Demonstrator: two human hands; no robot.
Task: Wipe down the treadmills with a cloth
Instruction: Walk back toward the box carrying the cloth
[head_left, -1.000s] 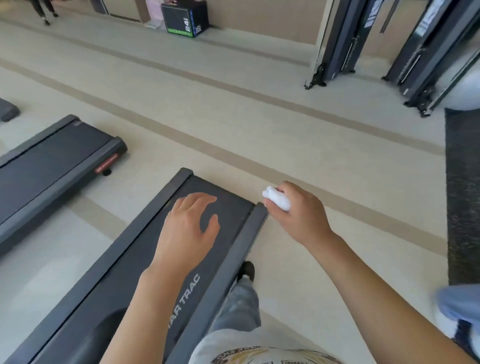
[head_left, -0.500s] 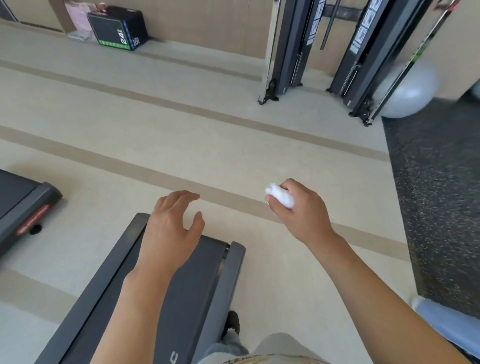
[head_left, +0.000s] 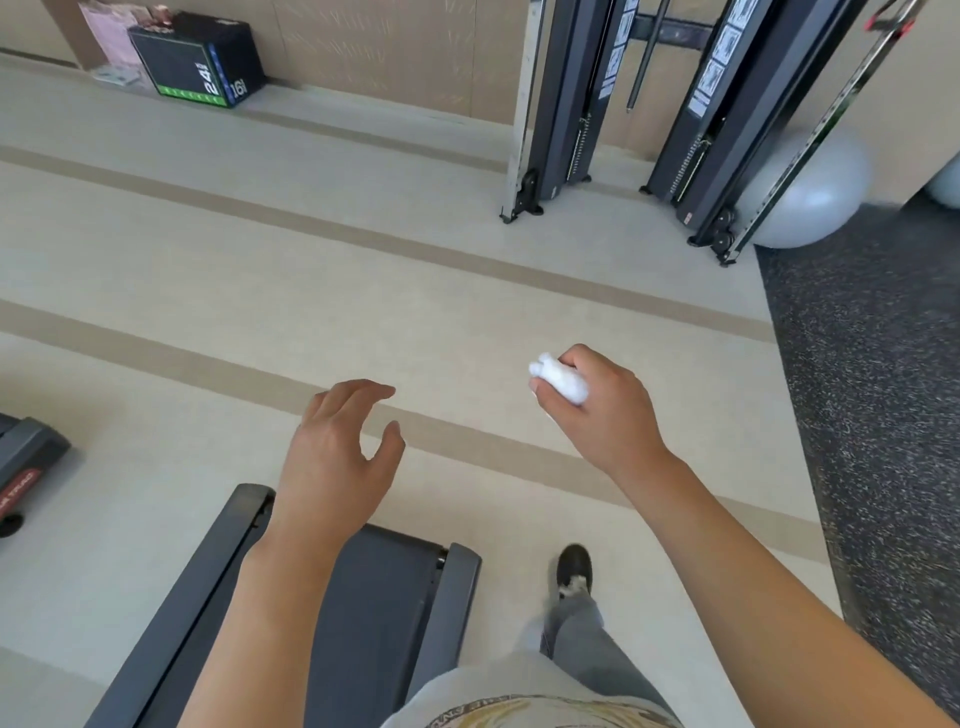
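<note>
At the bottom edge, a patterned shirt hem (head_left: 540, 714) and grey trouser leg (head_left: 582, 629) are cut off; one dark shoe (head_left: 574, 566) stands on the pale floor (head_left: 260, 270). Just left of it lies the dark treadmill (head_left: 384, 597), its near part out of frame. The left hand (head_left: 337, 452) hovers above the treadmill's far end, palm down, fingers loosely spread and slightly curled, holding nothing. The right hand (head_left: 597, 410) reaches forward over the floor, fingers curled round a bunched white cloth (head_left: 558, 382). A second treadmill (head_left: 26, 467) is cropped at the left. Farther off stand black machine frames (head_left: 566, 104), a grey exercise ball (head_left: 805, 192) partly hidden behind them, and a black box (head_left: 197, 62).
</note>
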